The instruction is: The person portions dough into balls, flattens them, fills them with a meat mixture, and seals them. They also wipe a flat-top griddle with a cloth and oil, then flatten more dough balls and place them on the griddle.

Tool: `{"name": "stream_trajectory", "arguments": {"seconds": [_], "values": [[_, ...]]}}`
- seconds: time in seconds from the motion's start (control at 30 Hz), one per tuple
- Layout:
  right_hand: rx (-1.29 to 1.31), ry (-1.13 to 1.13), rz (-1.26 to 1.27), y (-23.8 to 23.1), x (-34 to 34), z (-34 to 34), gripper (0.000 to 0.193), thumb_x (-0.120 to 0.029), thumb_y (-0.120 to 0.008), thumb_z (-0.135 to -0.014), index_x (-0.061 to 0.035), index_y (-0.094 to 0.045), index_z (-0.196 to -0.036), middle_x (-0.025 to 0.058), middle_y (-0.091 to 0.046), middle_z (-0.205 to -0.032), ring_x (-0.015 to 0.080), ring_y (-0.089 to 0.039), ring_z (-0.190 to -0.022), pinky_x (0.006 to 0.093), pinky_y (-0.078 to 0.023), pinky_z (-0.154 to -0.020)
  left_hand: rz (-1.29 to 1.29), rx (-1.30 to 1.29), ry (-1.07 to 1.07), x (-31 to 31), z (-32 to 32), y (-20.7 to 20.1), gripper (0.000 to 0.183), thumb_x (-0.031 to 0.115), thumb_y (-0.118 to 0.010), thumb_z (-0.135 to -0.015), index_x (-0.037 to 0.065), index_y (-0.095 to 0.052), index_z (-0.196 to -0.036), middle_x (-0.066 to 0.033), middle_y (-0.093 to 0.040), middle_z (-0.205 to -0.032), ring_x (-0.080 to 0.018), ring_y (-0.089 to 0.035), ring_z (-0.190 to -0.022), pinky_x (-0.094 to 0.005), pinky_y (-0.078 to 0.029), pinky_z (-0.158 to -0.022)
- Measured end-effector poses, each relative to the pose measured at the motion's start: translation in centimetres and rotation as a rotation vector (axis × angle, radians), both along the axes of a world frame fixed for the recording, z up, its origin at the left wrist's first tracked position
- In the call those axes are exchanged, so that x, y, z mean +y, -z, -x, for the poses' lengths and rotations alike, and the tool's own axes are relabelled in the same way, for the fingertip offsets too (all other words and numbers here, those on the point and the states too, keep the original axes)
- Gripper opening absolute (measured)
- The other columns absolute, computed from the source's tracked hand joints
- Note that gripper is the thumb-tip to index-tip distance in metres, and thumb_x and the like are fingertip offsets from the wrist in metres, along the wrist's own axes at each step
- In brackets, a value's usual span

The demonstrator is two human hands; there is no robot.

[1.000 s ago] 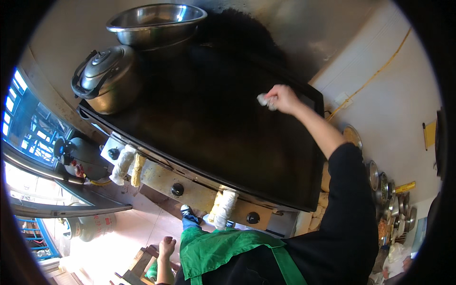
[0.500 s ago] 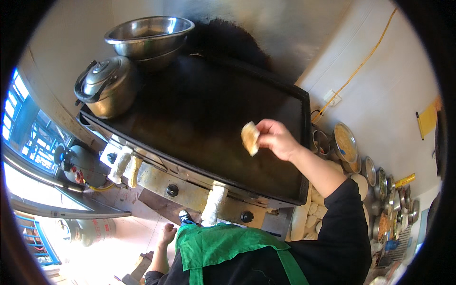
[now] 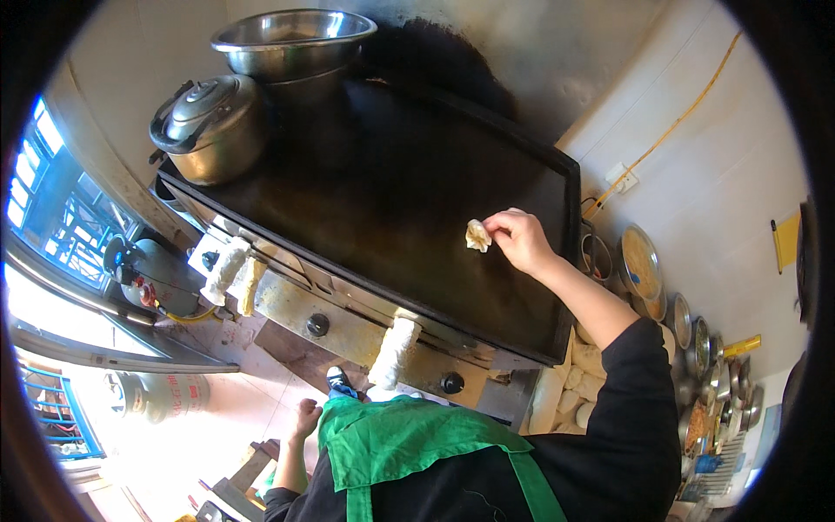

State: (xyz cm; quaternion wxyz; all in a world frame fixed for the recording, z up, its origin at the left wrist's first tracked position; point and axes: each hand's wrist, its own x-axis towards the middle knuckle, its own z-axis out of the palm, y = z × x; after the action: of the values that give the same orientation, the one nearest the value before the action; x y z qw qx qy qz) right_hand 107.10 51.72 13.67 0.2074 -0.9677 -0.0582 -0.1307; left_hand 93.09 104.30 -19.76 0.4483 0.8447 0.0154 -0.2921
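Over the right part of a large dark griddle (image 3: 374, 200), my right hand (image 3: 522, 239) pinches a small crumpled rag (image 3: 477, 236), whitish with brown stains. It is held up between the thumb and fingers, seemingly above the surface rather than on it. My left hand (image 3: 305, 418) hangs low at my left side, in front of the griddle, its fingers curled in with nothing visible in them.
A lidded metal pot (image 3: 217, 130) and a wide steel bowl (image 3: 296, 56) stand at the griddle's left end. White dough pieces (image 3: 574, 391) lie to the right, before several food bowls (image 3: 639, 261). Gas cylinders (image 3: 156, 396) stand on the floor at left.
My right hand has shifted slightly right, and the rag has turned and looks more bunched. The griddle and pot sit a little farther right in view. My left hand stays low.
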Motion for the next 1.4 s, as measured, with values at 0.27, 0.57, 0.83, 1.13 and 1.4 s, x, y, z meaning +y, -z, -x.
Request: {"name": "stream_trajectory", "arguments": {"seconds": [0.27, 0.57, 0.83, 1.13, 1.4], "values": [[-0.005, -0.285, 0.291, -3.0, 1.9, 1.6, 0.026, 0.0, -0.068, -0.079, -0.007, -0.069, -0.104, 0.0068, -0.066, -0.106, 0.0281, -0.061, -0.1, 0.0383, -0.053, -0.084, -0.038, 0.013, 0.075, 0.0, -0.8, 1.7, 0.041, 0.02, -0.066, -0.081, -0.009, -0.061, -0.111, -0.0237, -0.069, -0.099, -0.0309, -0.068, -0.092, -0.0394, -0.054, -0.083], [0.022, -0.507, 0.334, -2.8, 1.5, -2.4, 0.021, -0.003, -0.071, -0.077, -0.0087, -0.07, -0.097, 0.0084, -0.064, -0.094, 0.0286, -0.064, -0.089, 0.0383, -0.053, -0.075, -0.042, 0.055, -0.039, -0.3, 0.0, -1.5, 0.043, 0.02, -0.064, -0.083, -0.011, -0.062, -0.113, -0.026, -0.069, -0.102, -0.0327, -0.068, -0.096, -0.0397, -0.054, -0.086], [-0.152, -0.097, 0.21, -1.7, -2.3, -17.2, 0.01, -0.006, -0.067, -0.081, -0.0061, -0.07, -0.091, 0.0118, -0.065, -0.106, 0.0332, -0.064, -0.098, 0.0408, -0.052, -0.08, -0.059, 0.082, -0.062, 1.9, 0.4, 0.3, 0.043, 0.022, -0.065, -0.082, -0.009, -0.062, -0.112, -0.0231, -0.07, -0.099, -0.0296, -0.069, -0.093, -0.0381, -0.054, -0.085], [0.043, 0.273, 0.474, 1.0, -6.5, -30.4, 0.016, -0.018, -0.062, -0.088, -0.0169, -0.074, -0.099, 0.0127, -0.067, -0.108, 0.0339, -0.062, -0.103, 0.0443, -0.051, -0.087, -0.124, 0.118, -0.298, 7.5, 1.0, 2.1, 0.034, 0.02, -0.067, -0.084, -0.004, -0.064, -0.108, -0.0189, -0.07, -0.098, -0.027, -0.069, -0.092, -0.036, -0.053, -0.085], [0.136, 0.209, 0.306, -0.8, -9.9, -22.6, 0.008, -0.015, -0.067, -0.084, -0.0149, -0.075, -0.086, 0.01, -0.068, -0.099, 0.0322, -0.065, -0.096, 0.0421, -0.051, -0.084, 0.079, 0.211, -0.254, 4.2, -2.5, 2.6, 0.038, 0.018, -0.062, -0.089, -0.004, -0.052, -0.119, -0.0183, -0.063, -0.112, -0.0246, -0.061, -0.104, -0.0357, -0.048, -0.093]]}}
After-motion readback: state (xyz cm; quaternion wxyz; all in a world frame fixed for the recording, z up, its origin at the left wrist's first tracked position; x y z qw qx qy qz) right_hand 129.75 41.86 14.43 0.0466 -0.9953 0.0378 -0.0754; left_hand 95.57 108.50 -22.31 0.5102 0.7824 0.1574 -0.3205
